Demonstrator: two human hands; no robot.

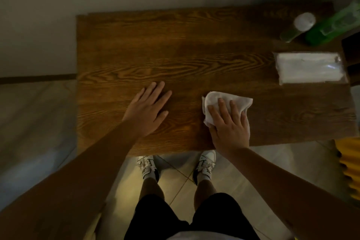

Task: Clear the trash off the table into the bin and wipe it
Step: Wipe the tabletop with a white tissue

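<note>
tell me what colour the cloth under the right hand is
White; the cloth shows best in the head view.

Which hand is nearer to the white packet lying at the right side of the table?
Right. The right hand presses the cloth just in front of and left of the white packet. The left hand lies flat on the table, much farther left.

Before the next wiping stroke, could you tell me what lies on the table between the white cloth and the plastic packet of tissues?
Nothing: the head view shows only bare wood of the table between the cloth and the packet.
</note>
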